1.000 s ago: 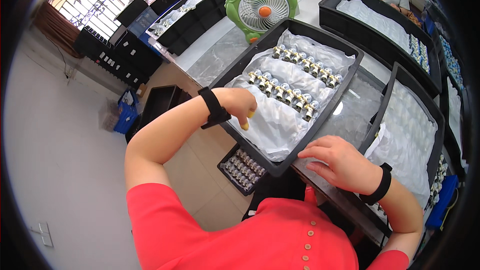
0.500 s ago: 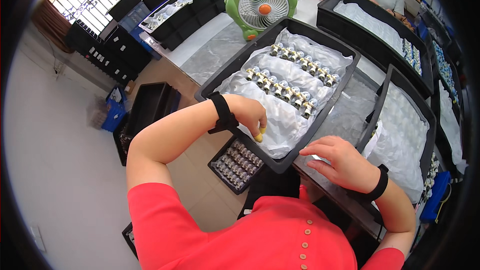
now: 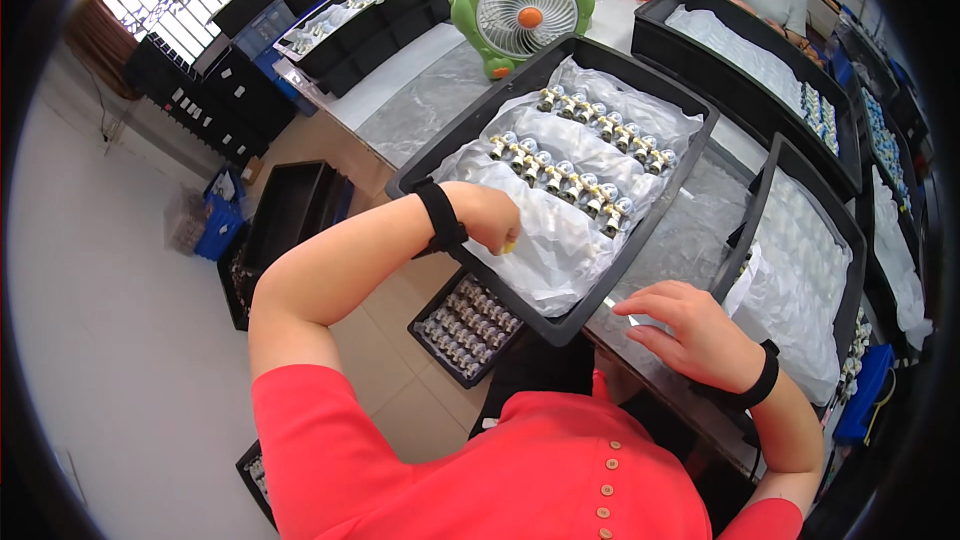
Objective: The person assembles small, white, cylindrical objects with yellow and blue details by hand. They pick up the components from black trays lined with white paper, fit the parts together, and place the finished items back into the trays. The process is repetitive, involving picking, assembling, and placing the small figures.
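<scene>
The person wears a bright red short-sleeved top [image 3: 480, 470] with a row of small round buttons [image 3: 604, 488] down the lower middle of the frame. Both forearms are bare. A black band circles the left wrist [image 3: 441, 217], another the right wrist [image 3: 764, 376].

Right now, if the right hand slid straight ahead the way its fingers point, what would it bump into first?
The right hand points left across the grey tabletop. It would probably meet the near rim of the black tray lined with white plastic first, though depth is hard to judge.
</scene>
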The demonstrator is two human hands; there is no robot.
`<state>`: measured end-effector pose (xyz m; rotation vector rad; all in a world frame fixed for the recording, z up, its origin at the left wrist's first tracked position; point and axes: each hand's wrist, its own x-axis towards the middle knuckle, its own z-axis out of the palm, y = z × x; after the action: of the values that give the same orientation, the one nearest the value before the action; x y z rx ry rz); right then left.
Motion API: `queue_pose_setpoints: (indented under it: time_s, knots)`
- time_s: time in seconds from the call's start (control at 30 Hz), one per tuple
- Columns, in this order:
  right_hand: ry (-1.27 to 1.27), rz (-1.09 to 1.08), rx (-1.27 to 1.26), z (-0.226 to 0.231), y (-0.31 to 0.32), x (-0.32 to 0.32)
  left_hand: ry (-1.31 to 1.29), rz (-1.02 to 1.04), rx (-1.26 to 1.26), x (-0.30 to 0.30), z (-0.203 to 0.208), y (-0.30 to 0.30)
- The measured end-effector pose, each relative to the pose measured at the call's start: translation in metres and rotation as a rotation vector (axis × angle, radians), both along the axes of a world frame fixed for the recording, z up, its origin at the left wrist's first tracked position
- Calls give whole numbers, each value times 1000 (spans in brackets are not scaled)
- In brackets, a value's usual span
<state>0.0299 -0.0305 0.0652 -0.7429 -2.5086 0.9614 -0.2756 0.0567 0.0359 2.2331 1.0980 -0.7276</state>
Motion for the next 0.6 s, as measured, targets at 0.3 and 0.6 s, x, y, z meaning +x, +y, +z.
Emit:
queue_pose_setpoints:
  time_s: [0.3,0.6]
  knots:
    - [-24,-17,-57,4,-16,21,386,-9,-159,-19,-9,20]
    - [-48,-87,-135,12,-33,53,10,-149,-231,52,4,-29]
